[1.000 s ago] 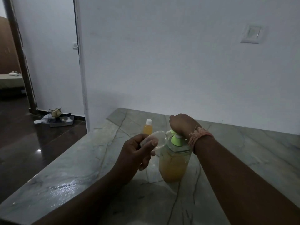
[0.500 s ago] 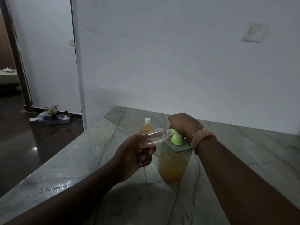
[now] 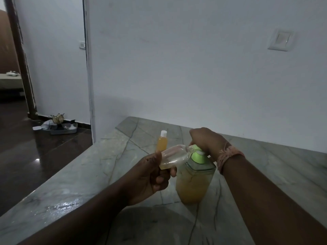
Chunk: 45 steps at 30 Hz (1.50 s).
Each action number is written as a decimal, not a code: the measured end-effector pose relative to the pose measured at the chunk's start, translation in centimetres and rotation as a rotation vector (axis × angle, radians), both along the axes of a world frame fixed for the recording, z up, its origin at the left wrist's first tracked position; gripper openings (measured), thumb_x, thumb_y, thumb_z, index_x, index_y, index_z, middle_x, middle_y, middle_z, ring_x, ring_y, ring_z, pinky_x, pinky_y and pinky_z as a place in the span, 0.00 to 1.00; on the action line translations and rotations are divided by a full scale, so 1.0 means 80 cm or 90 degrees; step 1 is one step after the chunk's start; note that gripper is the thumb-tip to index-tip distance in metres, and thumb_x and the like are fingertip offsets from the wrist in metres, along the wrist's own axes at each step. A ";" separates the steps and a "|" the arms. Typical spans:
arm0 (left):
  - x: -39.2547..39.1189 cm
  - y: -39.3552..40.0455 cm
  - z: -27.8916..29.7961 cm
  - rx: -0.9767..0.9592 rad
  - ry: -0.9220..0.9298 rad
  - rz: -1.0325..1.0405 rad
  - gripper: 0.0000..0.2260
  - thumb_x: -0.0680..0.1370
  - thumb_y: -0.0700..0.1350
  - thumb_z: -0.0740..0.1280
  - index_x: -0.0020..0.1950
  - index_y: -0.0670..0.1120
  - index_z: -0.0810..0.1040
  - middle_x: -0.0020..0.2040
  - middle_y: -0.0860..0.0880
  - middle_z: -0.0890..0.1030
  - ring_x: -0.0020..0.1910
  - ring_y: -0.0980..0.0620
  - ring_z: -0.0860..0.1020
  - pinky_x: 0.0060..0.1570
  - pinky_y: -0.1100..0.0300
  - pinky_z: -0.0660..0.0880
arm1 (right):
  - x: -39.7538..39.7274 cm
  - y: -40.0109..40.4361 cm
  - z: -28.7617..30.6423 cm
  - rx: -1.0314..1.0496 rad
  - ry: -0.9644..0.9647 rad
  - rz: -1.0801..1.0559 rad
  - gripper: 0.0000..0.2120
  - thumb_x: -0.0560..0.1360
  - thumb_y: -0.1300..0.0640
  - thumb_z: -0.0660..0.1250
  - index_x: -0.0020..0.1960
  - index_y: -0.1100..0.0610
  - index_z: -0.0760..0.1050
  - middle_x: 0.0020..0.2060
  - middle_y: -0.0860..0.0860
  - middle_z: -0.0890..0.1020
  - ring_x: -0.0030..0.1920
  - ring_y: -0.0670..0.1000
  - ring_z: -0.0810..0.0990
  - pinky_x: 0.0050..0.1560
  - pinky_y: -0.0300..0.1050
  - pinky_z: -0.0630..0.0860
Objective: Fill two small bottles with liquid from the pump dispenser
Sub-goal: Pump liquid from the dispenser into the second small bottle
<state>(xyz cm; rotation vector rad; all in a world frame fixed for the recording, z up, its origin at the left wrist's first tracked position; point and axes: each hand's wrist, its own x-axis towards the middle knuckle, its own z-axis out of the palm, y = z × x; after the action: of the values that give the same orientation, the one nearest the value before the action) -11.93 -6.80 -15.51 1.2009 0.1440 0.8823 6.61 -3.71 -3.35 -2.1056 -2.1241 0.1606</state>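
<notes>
marble counter (image 3: 74, 183): left hand (image 3: 150, 175) tilts clear bottle (image 3: 174, 156) at pump dispenser (image 3: 194, 177).

Overall light: dim, cool and grey throughout.
Wall (image 3: 194, 59): evenly lit, darkening toward its foot, where a soft band of shadow lies.
Counter (image 3: 74, 188): wet-looking glare patch at the left edge; a broad soft shadow near the bottom.
Floor (image 3: 35, 156): dark, with one small bright reflection.
Forearms: underexposed, little detail.
Sharpness: soft and grainy; far doorway items indistinct.
Distortion: door frame (image 3: 89, 76) bows slightly, wide-angle.
</notes>
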 end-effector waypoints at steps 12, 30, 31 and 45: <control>0.004 0.002 0.002 -0.030 -0.009 0.021 0.31 0.75 0.61 0.71 0.72 0.44 0.74 0.44 0.43 0.80 0.34 0.56 0.73 0.35 0.64 0.75 | -0.003 -0.003 0.006 0.023 -0.038 0.001 0.15 0.81 0.65 0.52 0.63 0.67 0.72 0.62 0.62 0.76 0.61 0.61 0.76 0.55 0.47 0.72; -0.001 -0.004 0.004 -0.137 -0.039 -0.035 0.31 0.76 0.54 0.73 0.72 0.38 0.71 0.45 0.38 0.79 0.35 0.52 0.76 0.35 0.60 0.77 | -0.003 -0.011 0.005 0.018 0.010 -0.006 0.11 0.78 0.67 0.54 0.39 0.63 0.70 0.60 0.64 0.77 0.57 0.60 0.76 0.47 0.44 0.66; -0.001 -0.005 0.005 -0.137 -0.037 -0.034 0.33 0.76 0.54 0.73 0.73 0.38 0.68 0.45 0.38 0.78 0.35 0.52 0.76 0.35 0.60 0.77 | -0.003 -0.010 0.006 0.018 0.025 -0.007 0.11 0.79 0.66 0.53 0.46 0.65 0.74 0.60 0.64 0.77 0.58 0.61 0.76 0.49 0.45 0.68; -0.002 -0.003 0.003 -0.120 -0.033 -0.031 0.32 0.76 0.54 0.73 0.72 0.38 0.69 0.47 0.37 0.79 0.35 0.52 0.76 0.37 0.60 0.77 | 0.000 -0.001 0.005 0.031 -0.055 0.034 0.14 0.81 0.65 0.52 0.60 0.67 0.73 0.62 0.63 0.76 0.60 0.60 0.76 0.51 0.45 0.69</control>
<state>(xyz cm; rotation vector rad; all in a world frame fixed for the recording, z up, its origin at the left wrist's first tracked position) -12.11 -7.00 -15.29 1.0006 0.1519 0.8374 6.61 -3.76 -2.92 -2.0661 -2.2090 0.0235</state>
